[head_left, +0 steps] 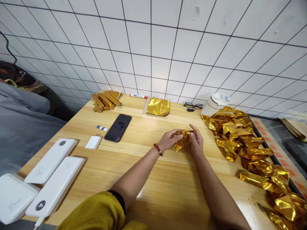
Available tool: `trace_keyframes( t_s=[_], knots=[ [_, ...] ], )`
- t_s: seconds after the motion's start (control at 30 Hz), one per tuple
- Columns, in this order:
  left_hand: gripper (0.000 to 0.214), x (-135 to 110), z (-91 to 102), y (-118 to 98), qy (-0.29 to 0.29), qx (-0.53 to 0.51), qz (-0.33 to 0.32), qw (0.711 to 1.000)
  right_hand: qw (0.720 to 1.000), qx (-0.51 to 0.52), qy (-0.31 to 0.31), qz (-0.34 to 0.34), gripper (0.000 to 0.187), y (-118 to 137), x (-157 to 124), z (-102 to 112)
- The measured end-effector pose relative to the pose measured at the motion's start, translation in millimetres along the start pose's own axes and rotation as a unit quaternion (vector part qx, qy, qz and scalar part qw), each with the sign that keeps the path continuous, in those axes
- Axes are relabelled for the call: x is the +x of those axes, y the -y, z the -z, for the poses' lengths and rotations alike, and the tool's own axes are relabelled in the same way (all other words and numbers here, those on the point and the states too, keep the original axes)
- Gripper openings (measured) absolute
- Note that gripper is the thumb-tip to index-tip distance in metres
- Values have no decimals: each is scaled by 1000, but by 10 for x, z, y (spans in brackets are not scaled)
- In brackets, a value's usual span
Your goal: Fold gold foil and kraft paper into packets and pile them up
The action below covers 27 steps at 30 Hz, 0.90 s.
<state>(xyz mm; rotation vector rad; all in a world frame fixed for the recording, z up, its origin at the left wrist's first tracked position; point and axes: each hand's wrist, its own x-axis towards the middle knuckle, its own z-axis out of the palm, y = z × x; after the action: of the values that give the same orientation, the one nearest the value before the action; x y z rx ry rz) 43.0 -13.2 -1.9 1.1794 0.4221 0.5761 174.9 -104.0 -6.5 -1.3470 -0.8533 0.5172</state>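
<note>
Above the middle of the wooden table (144, 166), both hands hold one piece of shiny gold foil paper (182, 143). My left hand (169, 139), with a red bead bracelet (158, 149) at the wrist, grips the foil's left side between thumb and fingers. My right hand (197, 143) pinches its right side with the thumb, the index finger stretched up. The foil is creased, and its lower end points down. Folded gold foil pieces (254, 140) lie heaped along the right side. A flat stack of gold foil sheets (158, 107) lies at the back.
Flat folded gold strips (106, 100), a marker (139, 96), a phone (118, 127) and a white charger (93, 142) lie to the left. White power banks (56, 187) are at the front left. Glasses (193, 105) and a white container (214, 104) stand near the tiled wall (163, 41).
</note>
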Motion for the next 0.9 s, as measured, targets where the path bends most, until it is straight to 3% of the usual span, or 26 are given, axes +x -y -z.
trace_keyframes(
  t_s=[0.13,0.3,0.43,0.53,0.7,0.8,0.9],
  knots=[
    [54,32,4,2,-62,-80,2,995,998,14,57,39,60,-27,11,9],
    [55,63,13,-24,-103,-191,-24,976,993,-34,108,15,58,-40,-16,-55],
    [57,53,9,-25,-93,-201,-29,975,997,-52,47,-26,33,-77,-3,-89],
    [64,32,1,-30,-89,-171,-34,981,997,-65,0,-35,29,-102,17,-89],
    [82,6,-30,-51,-83,-90,-101,987,981,-182,-48,52,26,-59,17,-65],
    [60,20,-31,-38,-116,-42,-96,988,961,-243,-68,112,24,4,20,-50],
    [41,57,1,17,-176,9,-101,979,962,-222,-104,124,25,25,34,-44]
  ],
)
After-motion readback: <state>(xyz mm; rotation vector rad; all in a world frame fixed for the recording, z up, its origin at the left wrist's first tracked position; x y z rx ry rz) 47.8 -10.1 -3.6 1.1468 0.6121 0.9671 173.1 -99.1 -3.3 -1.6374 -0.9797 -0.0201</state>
